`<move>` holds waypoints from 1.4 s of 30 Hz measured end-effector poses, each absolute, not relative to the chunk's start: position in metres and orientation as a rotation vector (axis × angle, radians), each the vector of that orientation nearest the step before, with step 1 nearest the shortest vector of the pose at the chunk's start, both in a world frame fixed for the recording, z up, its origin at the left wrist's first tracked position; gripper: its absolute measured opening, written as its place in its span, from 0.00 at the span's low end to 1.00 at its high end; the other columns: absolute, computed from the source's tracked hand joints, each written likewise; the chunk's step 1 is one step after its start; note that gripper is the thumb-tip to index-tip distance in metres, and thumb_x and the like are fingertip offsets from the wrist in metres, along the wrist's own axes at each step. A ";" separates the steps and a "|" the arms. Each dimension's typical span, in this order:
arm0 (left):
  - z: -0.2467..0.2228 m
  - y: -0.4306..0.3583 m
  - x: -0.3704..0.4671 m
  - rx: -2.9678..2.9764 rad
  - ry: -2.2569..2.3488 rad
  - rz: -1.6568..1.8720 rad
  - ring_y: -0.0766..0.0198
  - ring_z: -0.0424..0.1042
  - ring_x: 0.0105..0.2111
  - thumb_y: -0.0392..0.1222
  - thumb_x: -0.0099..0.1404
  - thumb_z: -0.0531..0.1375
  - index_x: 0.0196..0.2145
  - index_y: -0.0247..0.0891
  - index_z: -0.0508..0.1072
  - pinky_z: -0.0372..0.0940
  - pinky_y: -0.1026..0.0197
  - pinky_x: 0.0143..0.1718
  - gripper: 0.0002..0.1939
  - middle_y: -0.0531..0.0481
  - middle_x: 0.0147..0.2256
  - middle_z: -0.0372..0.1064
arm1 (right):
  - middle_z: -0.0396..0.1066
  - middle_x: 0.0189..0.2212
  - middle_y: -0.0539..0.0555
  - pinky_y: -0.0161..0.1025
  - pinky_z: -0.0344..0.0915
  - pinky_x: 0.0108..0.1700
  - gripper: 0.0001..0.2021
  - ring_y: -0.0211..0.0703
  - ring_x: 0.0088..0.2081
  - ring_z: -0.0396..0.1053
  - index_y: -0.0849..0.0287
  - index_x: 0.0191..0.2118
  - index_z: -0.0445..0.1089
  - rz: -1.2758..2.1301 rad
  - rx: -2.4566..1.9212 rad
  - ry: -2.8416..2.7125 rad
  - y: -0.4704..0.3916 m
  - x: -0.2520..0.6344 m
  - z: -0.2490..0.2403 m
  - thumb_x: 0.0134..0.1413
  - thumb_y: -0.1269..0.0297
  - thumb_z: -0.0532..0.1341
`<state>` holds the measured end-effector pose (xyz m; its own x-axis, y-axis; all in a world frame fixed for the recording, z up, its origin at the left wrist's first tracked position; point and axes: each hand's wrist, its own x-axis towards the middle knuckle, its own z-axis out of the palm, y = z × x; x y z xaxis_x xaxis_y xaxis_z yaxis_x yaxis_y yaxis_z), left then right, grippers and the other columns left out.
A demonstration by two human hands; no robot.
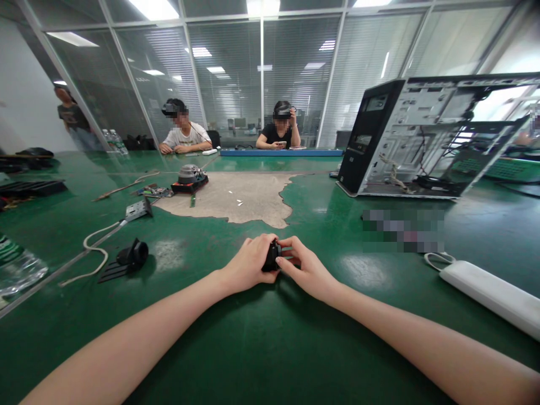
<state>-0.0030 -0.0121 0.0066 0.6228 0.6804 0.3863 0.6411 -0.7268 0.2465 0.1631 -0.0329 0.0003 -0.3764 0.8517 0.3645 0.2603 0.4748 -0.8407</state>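
Note:
Just above the green table, a small black part (272,257) with a rounded end sits between my two hands; its exact kind is too small to make out. My left hand (252,262) wraps round it from the left, thumb underneath. From the other side, the bent fingers and thumb of my right hand (305,263) pinch its right end. Much of the part is hidden behind the fingers. To the left lies a black plastic piece (134,253) with a round tube and flat slats.
An open computer case (367,140) stands at the right, behind a white power strip (489,292). A round heatsink fan (190,175), a metal bracket (138,210) and a plastic bottle (19,264) are on the left. Two people sit across the green table (270,343).

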 end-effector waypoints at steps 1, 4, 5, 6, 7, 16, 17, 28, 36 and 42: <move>0.007 -0.012 -0.003 2.755 1.123 0.709 0.54 0.62 0.42 0.39 0.48 0.59 0.47 0.38 0.51 0.57 0.53 0.41 0.31 0.45 0.43 0.60 | 0.62 0.38 0.52 0.40 0.68 0.40 0.10 0.38 0.39 0.66 0.56 0.42 0.57 0.880 -0.914 -1.883 -0.033 0.163 0.001 0.52 0.69 0.54; 0.007 -0.012 -0.003 2.752 1.121 0.712 0.54 0.62 0.43 0.39 0.48 0.59 0.47 0.38 0.51 0.57 0.53 0.41 0.30 0.45 0.43 0.60 | 0.60 0.41 0.53 0.39 0.68 0.42 0.06 0.39 0.43 0.64 0.56 0.38 0.60 0.782 -0.871 -1.886 -0.033 0.164 0.001 0.52 0.69 0.54; 0.006 -0.012 -0.003 2.750 1.120 0.713 0.54 0.62 0.43 0.39 0.48 0.59 0.47 0.38 0.51 0.57 0.53 0.41 0.29 0.45 0.43 0.60 | 0.60 0.41 0.53 0.39 0.67 0.42 0.05 0.40 0.44 0.63 0.56 0.37 0.61 0.751 -0.866 -1.890 -0.033 0.164 0.000 0.52 0.68 0.53; 0.006 -0.012 -0.003 2.748 1.120 0.716 0.54 0.62 0.42 0.39 0.48 0.59 0.47 0.38 0.51 0.56 0.53 0.41 0.29 0.45 0.43 0.60 | 0.60 0.41 0.54 0.39 0.67 0.42 0.05 0.41 0.44 0.63 0.56 0.37 0.61 0.730 -0.868 -1.893 -0.032 0.164 0.000 0.52 0.68 0.53; 0.006 -0.012 -0.003 2.747 1.120 0.718 0.54 0.62 0.42 0.39 0.48 0.59 0.47 0.38 0.51 0.56 0.53 0.41 0.29 0.45 0.43 0.60 | 0.60 0.41 0.54 0.39 0.67 0.42 0.05 0.41 0.44 0.63 0.56 0.37 0.61 0.722 -0.878 -1.893 -0.032 0.164 0.000 0.52 0.68 0.53; 0.006 -0.012 -0.002 2.741 1.113 0.739 0.54 0.63 0.41 0.39 0.47 0.59 0.46 0.38 0.52 0.57 0.54 0.40 0.29 0.46 0.42 0.60 | 0.63 0.38 0.53 0.39 0.68 0.38 0.11 0.39 0.38 0.66 0.57 0.44 0.57 0.875 -0.959 -1.892 -0.032 0.163 0.001 0.53 0.69 0.52; 0.006 -0.012 -0.003 2.741 1.112 0.738 0.54 0.63 0.41 0.39 0.47 0.59 0.46 0.38 0.52 0.57 0.54 0.40 0.29 0.46 0.42 0.60 | 0.63 0.37 0.53 0.39 0.68 0.38 0.11 0.38 0.38 0.66 0.56 0.43 0.58 0.860 -0.944 -1.898 -0.032 0.163 0.001 0.52 0.69 0.53; 0.007 -0.013 -0.002 2.749 1.126 0.729 0.54 0.63 0.40 0.40 0.47 0.59 0.46 0.38 0.53 0.56 0.54 0.39 0.28 0.46 0.41 0.60 | 0.62 0.40 0.54 0.40 0.67 0.40 0.12 0.41 0.43 0.64 0.57 0.43 0.58 0.799 -0.957 -1.861 -0.032 0.163 0.000 0.50 0.70 0.55; 0.008 -0.014 -0.002 2.745 1.126 0.717 0.54 0.62 0.41 0.39 0.47 0.59 0.46 0.38 0.53 0.56 0.53 0.41 0.29 0.46 0.42 0.61 | 0.61 0.39 0.53 0.37 0.67 0.38 0.06 0.40 0.41 0.64 0.57 0.37 0.61 0.791 -0.889 -1.876 -0.033 0.164 0.002 0.50 0.69 0.55; 0.008 -0.014 -0.002 2.751 1.137 0.724 0.55 0.63 0.40 0.40 0.48 0.58 0.45 0.37 0.53 0.56 0.54 0.40 0.27 0.46 0.41 0.61 | 0.61 0.40 0.54 0.38 0.66 0.40 0.09 0.41 0.43 0.63 0.56 0.39 0.59 0.800 -0.925 -1.832 -0.031 0.163 0.000 0.50 0.70 0.55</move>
